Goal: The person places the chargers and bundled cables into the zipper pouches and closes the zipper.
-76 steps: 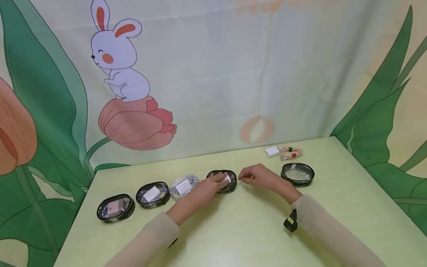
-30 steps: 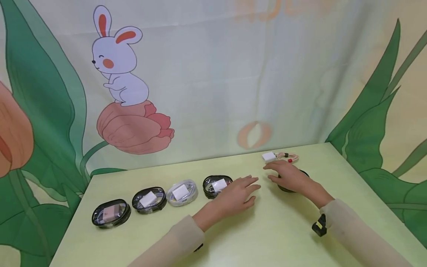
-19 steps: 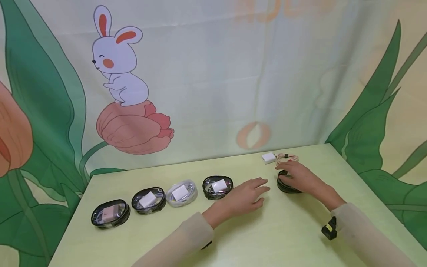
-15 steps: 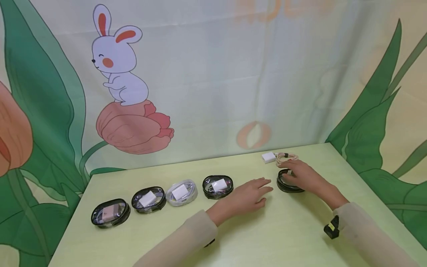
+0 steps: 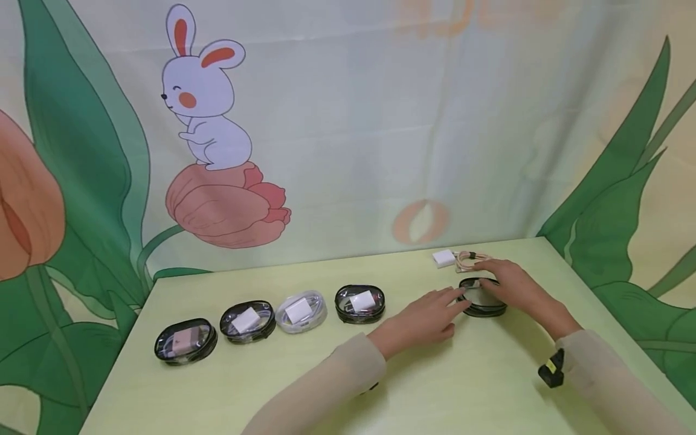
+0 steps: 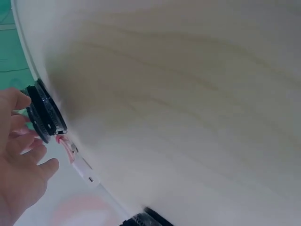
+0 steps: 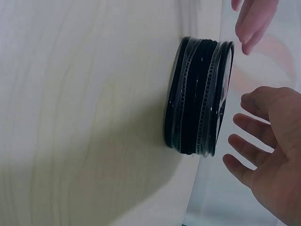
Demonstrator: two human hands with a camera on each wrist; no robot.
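An oval clear case with black zip trim (image 5: 483, 309) sits on the table to the right; it looks empty from above, though the hands partly cover it. My right hand (image 5: 516, 289) hovers over its right side with loosely spread fingers. In the right wrist view that hand (image 7: 280, 146) stands apart from the black zipped side of the case (image 7: 197, 99). My left hand (image 5: 424, 319) reaches in from the left with extended fingers, its tips by the case's left rim. Behind the case lie a white charger plug (image 5: 443, 258) and a coiled pink cable (image 5: 469, 260).
To the left stands a row of oval cases holding plugs and cables: a black-trimmed case (image 5: 360, 313), a white-trimmed case (image 5: 301, 324), another black-trimmed case (image 5: 248, 333) and one with a pink plug (image 5: 185, 353). A printed curtain (image 5: 337, 151) hangs behind the table.
My left hand has left the nearest filled case and moved right to the empty-looking one. My right hand has also moved right, over that case. The view has shifted slightly.
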